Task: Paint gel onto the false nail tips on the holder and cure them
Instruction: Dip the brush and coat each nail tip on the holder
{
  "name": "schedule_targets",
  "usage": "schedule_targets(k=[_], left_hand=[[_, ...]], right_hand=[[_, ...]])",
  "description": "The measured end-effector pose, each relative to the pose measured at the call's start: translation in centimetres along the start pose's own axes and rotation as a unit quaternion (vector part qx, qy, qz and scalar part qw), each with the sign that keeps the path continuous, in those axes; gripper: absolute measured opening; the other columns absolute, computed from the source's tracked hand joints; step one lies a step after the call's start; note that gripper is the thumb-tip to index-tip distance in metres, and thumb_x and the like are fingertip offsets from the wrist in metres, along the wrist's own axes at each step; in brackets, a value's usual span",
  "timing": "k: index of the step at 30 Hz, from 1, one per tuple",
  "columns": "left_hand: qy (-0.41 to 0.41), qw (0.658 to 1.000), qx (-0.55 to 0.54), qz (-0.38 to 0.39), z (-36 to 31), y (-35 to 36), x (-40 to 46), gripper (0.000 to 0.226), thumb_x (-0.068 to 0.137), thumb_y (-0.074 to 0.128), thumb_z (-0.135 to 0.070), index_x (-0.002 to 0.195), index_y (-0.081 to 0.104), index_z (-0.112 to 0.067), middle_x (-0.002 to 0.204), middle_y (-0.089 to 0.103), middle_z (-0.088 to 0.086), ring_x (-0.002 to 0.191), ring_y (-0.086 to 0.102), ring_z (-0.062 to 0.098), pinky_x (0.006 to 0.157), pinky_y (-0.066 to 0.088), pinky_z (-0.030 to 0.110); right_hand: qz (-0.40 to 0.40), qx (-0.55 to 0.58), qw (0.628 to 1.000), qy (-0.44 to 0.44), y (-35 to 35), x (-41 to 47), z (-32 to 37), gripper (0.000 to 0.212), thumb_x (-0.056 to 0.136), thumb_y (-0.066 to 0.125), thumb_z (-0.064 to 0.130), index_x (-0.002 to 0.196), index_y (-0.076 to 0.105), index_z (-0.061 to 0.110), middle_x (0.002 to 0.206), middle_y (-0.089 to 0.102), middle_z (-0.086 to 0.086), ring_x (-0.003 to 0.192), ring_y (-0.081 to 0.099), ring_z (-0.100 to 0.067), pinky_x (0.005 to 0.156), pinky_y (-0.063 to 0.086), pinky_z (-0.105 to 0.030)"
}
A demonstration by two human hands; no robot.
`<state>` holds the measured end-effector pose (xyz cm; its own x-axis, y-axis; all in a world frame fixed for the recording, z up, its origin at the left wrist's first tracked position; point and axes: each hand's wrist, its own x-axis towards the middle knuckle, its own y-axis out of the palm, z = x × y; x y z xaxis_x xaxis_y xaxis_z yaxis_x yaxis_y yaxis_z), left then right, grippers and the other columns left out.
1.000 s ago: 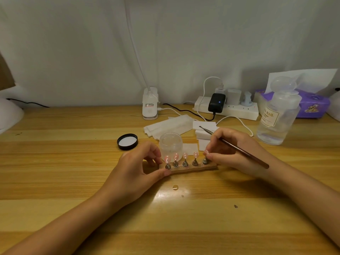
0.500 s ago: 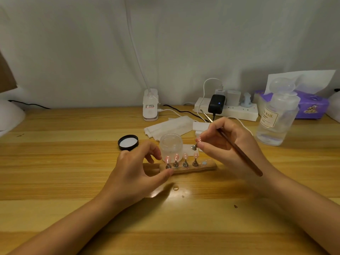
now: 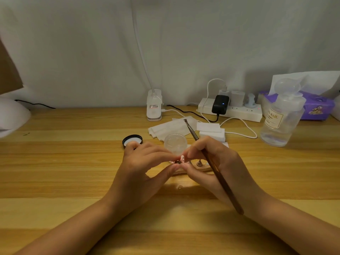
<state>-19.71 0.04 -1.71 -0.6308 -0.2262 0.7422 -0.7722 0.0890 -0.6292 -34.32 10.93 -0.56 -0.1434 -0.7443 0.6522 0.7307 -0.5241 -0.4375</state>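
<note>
The thumb and forefinger tips of both hands meet over the middle of the table, pinching one pink false nail tip (image 3: 182, 158) on its small dark stand. The left hand (image 3: 145, 162) closes on it from 9 o'clock with curled fingers. The right hand (image 3: 211, 162) pinches it from 3 o'clock and also carries a brown-handled brush (image 3: 217, 173), which lies across the fingers with its metal end pointing to 11 o'clock and its handle running out to 5 o'clock.

Just below and to 3 o'clock of the pinch lies the wooden holder (image 3: 203, 169), mostly hidden by the right fingers; one more stand (image 3: 199, 163) on it shows. At 12 o'clock, just behind the fingertips, stands an open clear gel jar (image 3: 175, 143). Its black lid (image 3: 132, 140) lies at 10 o'clock, beside the left fingers. Farther out at 12 o'clock lie white wipes (image 3: 171, 128) and a white clip lamp base (image 3: 154, 105); at 2 o'clock are a power strip (image 3: 237, 112) and a clear bottle (image 3: 281, 124).
</note>
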Motion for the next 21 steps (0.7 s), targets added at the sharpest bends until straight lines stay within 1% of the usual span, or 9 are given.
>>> schedule_targets(k=[3, 8, 11, 14, 16, 18, 19, 20, 21], left_hand=[[-0.003, 1.0, -0.021, -0.002, 0.0, -0.1, 0.0, 0.018, 0.077, 0.063, -0.033, 0.093, 0.067, -0.025, 0.089, 0.066, -0.017, 0.077, 0.057, 0.0, 0.073, 0.033, 0.036], [-0.013, 0.999, -0.043, -0.01, -0.1, -0.1, 0.1, 0.015, 0.078, 0.061, -0.028, 0.089, 0.068, -0.022, 0.084, 0.067, -0.015, 0.073, 0.056, -0.002, 0.072, 0.035, 0.036], [-0.041, 0.998, -0.051, -0.023, 0.0, -0.2, 0.1, 0.017, 0.078, 0.059, -0.027, 0.085, 0.07, -0.016, 0.084, 0.068, -0.011, 0.074, 0.058, 0.002, 0.072, 0.039, 0.042], [-0.07, 0.995, -0.059, -0.035, 0.1, -0.4, 0.2, 0.02, 0.077, 0.061, -0.028, 0.086, 0.071, -0.012, 0.085, 0.067, -0.012, 0.075, 0.059, 0.003, 0.073, 0.044, 0.042], [-0.091, 0.993, -0.068, -0.038, 0.3, -0.4, 0.3, 0.017, 0.075, 0.068, -0.022, 0.086, 0.071, -0.009, 0.084, 0.068, -0.009, 0.076, 0.06, 0.006, 0.077, 0.045, 0.032], [-0.102, 0.99, -0.088, -0.044, 0.5, -0.3, 0.5, 0.015, 0.074, 0.067, -0.012, 0.087, 0.071, -0.007, 0.083, 0.068, -0.005, 0.078, 0.06, 0.007, 0.075, 0.045, 0.016], [-0.106, 0.987, -0.106, -0.049, 0.6, -0.3, 0.5, 0.015, 0.075, 0.066, -0.009, 0.089, 0.07, -0.008, 0.082, 0.068, -0.005, 0.078, 0.06, 0.006, 0.074, 0.045, 0.013], [-0.109, 0.985, -0.123, -0.054, 0.7, -0.3, 0.6, 0.015, 0.076, 0.067, -0.007, 0.09, 0.069, -0.009, 0.083, 0.067, -0.005, 0.078, 0.06, 0.005, 0.072, 0.047, 0.013], [-0.11, 0.983, -0.135, -0.059, 0.7, -0.3, 0.6, 0.015, 0.076, 0.068, -0.007, 0.091, 0.068, -0.011, 0.083, 0.067, -0.006, 0.079, 0.06, 0.004, 0.072, 0.047, 0.014]], right_hand=[[-0.007, -0.005, 1.0, -0.016, 0.3, -0.1, 0.1, 0.024, 0.075, 0.071, 0.026, 0.089, 0.052, 0.024, 0.085, 0.065, 0.006, 0.085, 0.065, -0.001, 0.073, 0.056, -0.023], [0.013, -0.028, 0.999, -0.044, 0.4, 0.1, 0.0, 0.025, 0.076, 0.068, 0.025, 0.095, 0.058, 0.012, 0.09, 0.066, 0.004, 0.089, 0.064, -0.001, 0.076, 0.053, -0.016], [0.017, -0.001, 1.0, -0.02, -0.3, 0.9, 0.3, 0.025, 0.084, 0.051, 0.039, 0.103, 0.056, 0.024, 0.089, 0.066, 0.006, 0.083, 0.064, -0.003, 0.072, 0.053, -0.018], [0.012, 0.073, 0.996, 0.044, -1.6, 1.8, 0.4, 0.033, 0.083, 0.033, 0.05, 0.098, 0.058, 0.034, 0.069, 0.065, 0.008, 0.066, 0.062, -0.001, 0.063, 0.05, -0.013], [-0.002, 0.104, 0.99, 0.095, -2.3, 2.4, 0.4, 0.039, 0.08, 0.033, 0.054, 0.08, 0.069, 0.04, 0.062, 0.062, 0.006, 0.057, 0.057, 0.0, 0.057, 0.046, -0.009], [-0.022, 0.102, 0.983, 0.153, -2.7, 3.4, 0.4, 0.036, 0.075, 0.035, 0.056, 0.061, 0.068, 0.05, 0.056, 0.059, 0.011, 0.054, 0.055, 0.002, 0.051, 0.042, -0.007], [-0.021, 0.091, 0.981, 0.173, -2.9, 3.9, 0.3, 0.036, 0.074, 0.036, 0.055, 0.056, 0.067, 0.049, 0.054, 0.059, 0.011, 0.054, 0.054, 0.004, 0.05, 0.041, -0.006], [-0.012, 0.076, 0.98, 0.182, -3.0, 4.6, 0.1, 0.038, 0.074, 0.038, 0.054, 0.057, 0.069, 0.041, 0.053, 0.058, 0.01, 0.054, 0.054, 0.005, 0.049, 0.041, -0.006], [0.002, 0.06, 0.981, 0.183, -3.2, 5.2, -0.1, 0.036, 0.076, 0.041, 0.051, 0.064, 0.07, 0.034, 0.054, 0.057, 0.009, 0.052, 0.053, 0.004, 0.049, 0.042, -0.006]])
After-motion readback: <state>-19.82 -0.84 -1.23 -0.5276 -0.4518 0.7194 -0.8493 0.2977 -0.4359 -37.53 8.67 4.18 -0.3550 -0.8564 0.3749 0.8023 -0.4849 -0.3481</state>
